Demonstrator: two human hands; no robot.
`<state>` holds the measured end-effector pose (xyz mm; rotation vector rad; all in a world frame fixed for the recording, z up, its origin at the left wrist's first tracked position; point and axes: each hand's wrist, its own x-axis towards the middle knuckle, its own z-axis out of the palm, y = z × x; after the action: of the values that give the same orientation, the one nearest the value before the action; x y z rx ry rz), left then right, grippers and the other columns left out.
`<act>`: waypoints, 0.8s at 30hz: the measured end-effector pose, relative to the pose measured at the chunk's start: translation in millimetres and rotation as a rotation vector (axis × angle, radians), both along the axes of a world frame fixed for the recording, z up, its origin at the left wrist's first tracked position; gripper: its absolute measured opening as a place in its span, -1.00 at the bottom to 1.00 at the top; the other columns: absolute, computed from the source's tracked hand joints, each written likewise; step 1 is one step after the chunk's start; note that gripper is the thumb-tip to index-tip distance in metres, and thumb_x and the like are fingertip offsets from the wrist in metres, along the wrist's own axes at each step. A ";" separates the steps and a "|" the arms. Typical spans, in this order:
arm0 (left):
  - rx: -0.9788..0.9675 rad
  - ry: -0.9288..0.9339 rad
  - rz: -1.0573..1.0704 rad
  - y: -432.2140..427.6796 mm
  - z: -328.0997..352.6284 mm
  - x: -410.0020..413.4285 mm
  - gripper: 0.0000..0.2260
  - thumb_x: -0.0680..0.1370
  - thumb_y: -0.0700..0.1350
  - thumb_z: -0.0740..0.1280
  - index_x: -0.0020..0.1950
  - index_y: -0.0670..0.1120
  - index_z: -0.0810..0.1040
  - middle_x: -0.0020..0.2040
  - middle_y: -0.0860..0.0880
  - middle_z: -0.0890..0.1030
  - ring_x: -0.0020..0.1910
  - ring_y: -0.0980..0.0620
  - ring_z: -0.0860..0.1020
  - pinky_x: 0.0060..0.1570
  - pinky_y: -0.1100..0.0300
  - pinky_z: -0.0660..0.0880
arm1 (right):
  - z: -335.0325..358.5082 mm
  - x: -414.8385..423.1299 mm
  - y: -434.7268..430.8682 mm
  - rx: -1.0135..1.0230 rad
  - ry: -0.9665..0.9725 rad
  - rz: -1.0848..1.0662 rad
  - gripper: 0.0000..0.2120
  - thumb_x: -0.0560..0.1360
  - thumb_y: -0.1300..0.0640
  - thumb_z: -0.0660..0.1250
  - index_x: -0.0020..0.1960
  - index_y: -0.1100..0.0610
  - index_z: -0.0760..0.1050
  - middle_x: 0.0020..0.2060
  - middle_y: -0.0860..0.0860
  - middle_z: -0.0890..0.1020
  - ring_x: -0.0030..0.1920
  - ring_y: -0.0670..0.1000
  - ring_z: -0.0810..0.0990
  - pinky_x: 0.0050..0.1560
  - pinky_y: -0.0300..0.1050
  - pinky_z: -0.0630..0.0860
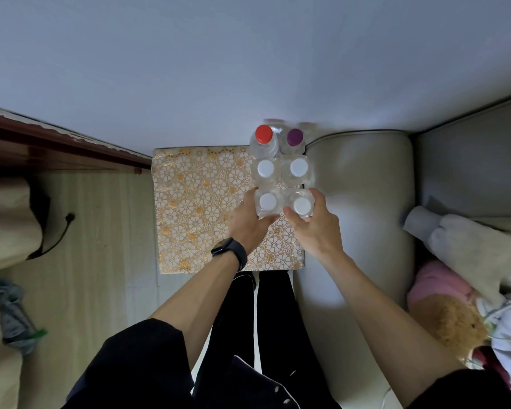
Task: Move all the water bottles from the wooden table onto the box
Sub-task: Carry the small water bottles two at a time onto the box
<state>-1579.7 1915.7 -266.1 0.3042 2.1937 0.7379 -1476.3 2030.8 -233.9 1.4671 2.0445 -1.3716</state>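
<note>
My left hand (248, 224) wraps the near-left bottle (267, 201), my right hand (316, 231) the near-right bottle (302, 205): clear plastic, upright, at the floral box (195, 202)'s right edge.

The flower-patterned box (195, 202) carries capped water bottles (265, 168) along its right side.

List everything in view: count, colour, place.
Red-capped clear plastic water bottle: one, at the box's far right, by the wall.
Purple-capped clear plastic water bottle: one, right of the red-capped one.
White-capped clear plastic water bottles: four, in a two-by-two block nearer the person.
Gold-and-white floral-patterned box: one, centre.
Beige cushioned sofa arm: one, right of the box.
Brown plush toy: one, lower right.
Black wristband: one, on the left wrist.
Left hand: grips the near-left white-capped bottle.
Right hand: grips the near-right white-capped bottle.
</note>
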 end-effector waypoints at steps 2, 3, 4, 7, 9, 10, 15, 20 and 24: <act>0.021 -0.014 0.009 -1.6 -2.4 -0.2 -0.46 0.48 -0.01 0.50 0.39 -0.04 0.38 0.06 0.00 0.65 -0.01 -0.02 0.58 -0.08 0.07 0.49 | -2.2 -0.4 2.3 -0.020 0.002 -0.024 -0.36 0.52 -0.20 0.38 0.51 -0.07 0.22 0.08 0.01 0.59 0.11 0.10 0.61 0.20 0.04 0.54; 0.025 -0.018 -0.001 -2.7 -3.1 -1.0 -0.46 0.49 -0.02 0.50 0.39 -0.04 0.38 0.08 0.00 0.64 -0.01 -0.02 0.58 -0.10 0.09 0.47 | -3.5 -0.6 3.1 -0.030 0.004 -0.025 -0.35 0.51 -0.20 0.39 0.50 -0.09 0.23 0.09 0.01 0.59 0.11 0.10 0.62 0.19 0.05 0.55; 0.026 -0.018 -0.014 -4.0 -3.5 -1.7 -0.46 0.49 -0.02 0.50 0.39 -0.04 0.37 0.09 -0.01 0.64 0.00 -0.03 0.58 -0.10 0.10 0.46 | -4.6 -0.6 3.6 -0.040 0.008 -0.023 -0.34 0.49 -0.20 0.40 0.49 -0.12 0.23 0.09 0.00 0.59 0.10 0.09 0.63 0.17 0.07 0.57; 0.009 -0.013 -0.034 -7.1 -5.1 -1.9 -0.45 0.49 0.00 0.49 0.40 -0.03 0.34 0.15 -0.04 0.63 0.07 -0.09 0.58 -0.06 0.02 0.49 | -6.3 -1.1 3.9 -0.067 0.021 -0.037 -0.32 0.44 -0.20 0.45 0.47 -0.17 0.25 0.08 -0.06 0.55 0.07 0.06 0.62 0.11 0.05 0.60; -0.005 -0.013 -0.046 -7.0 -3.4 -1.4 -0.41 0.48 0.02 0.50 0.41 -0.02 0.31 0.18 -0.04 0.60 0.08 -0.06 0.56 -0.05 0.02 0.47 | -4.1 -3.2 3.7 -0.061 0.009 -0.041 -0.32 0.46 -0.18 0.44 0.49 -0.14 0.25 0.08 -0.07 0.53 0.08 0.05 0.60 0.11 -0.04 0.56; -0.017 -0.017 -0.051 -6.8 -3.1 -2.1 -0.39 0.47 0.02 0.51 0.42 -0.01 0.31 0.19 -0.04 0.60 0.07 -0.04 0.54 -0.07 0.06 0.44 | -3.0 -3.7 3.1 -0.051 0.007 -0.037 -0.32 0.46 -0.19 0.43 0.49 -0.13 0.24 0.09 -0.06 0.54 0.10 0.06 0.60 0.14 -0.02 0.56; -0.045 -0.084 -0.070 -7.7 -1.7 -9.9 -0.35 0.44 0.00 0.54 0.43 0.00 0.29 0.13 -0.03 0.63 0.07 -0.09 0.60 -0.04 0.04 0.52 | -1.8 -2.1 -4.8 -0.025 0.009 -0.045 -0.31 0.49 -0.20 0.41 0.52 -0.14 0.20 0.20 0.01 0.61 0.21 0.09 0.58 0.22 0.09 0.54; -0.053 -0.086 -0.090 -8.6 4.8 -9.1 -0.29 0.41 0.04 0.54 0.46 0.02 0.28 0.17 0.00 0.62 0.10 -0.08 0.62 0.08 -0.11 0.58 | 1.9 1.2 -5.9 -0.078 0.013 -0.034 -0.13 0.44 -0.16 0.49 0.59 -0.14 0.07 0.38 -0.02 0.51 0.35 0.08 0.52 0.33 0.00 0.46; -0.081 -0.085 -0.121 -13.5 21.9 -8.0 -0.22 0.45 0.00 0.50 0.56 0.04 0.16 0.34 -0.04 0.56 0.17 -0.10 0.61 0.14 -0.13 0.56 | 25.4 7.4 -5.4 -0.058 -0.011 0.022 -0.14 0.48 -0.06 0.48 0.60 -0.05 0.04 0.40 0.03 0.48 0.31 0.09 0.54 0.29 -0.03 0.46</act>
<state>-1587.7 1902.2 -244.1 0.3543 2.0985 0.5835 -1468.9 2025.4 -208.5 1.4207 1.9912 -1.3995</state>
